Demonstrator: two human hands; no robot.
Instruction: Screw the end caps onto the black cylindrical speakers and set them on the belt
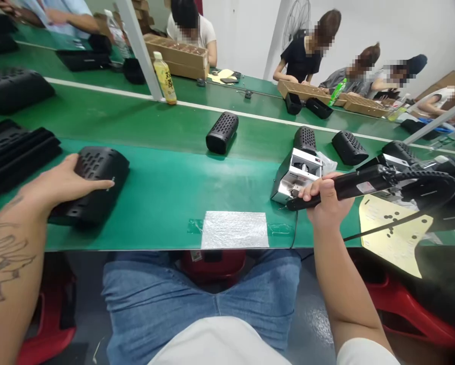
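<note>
My left hand (62, 185) rests on top of a black perforated speaker shell (92, 185) lying on the green table at the near left; the fingers are stretched over it. My right hand (326, 200) is wrapped round a black electric screwdriver (358, 186), its tip pointing left at a small silver metal box (298, 175) with a black perforated cap behind it. A coiled cable runs from the screwdriver to the right.
A silvery foam pad (235, 229) is taped at the table's near edge. More black shells (222, 132) lie on the belt, and stacked ones (14, 149) at the left. A yellow template sheet (392, 230) lies right. A drink bottle (164, 78) stands behind. Several people work opposite.
</note>
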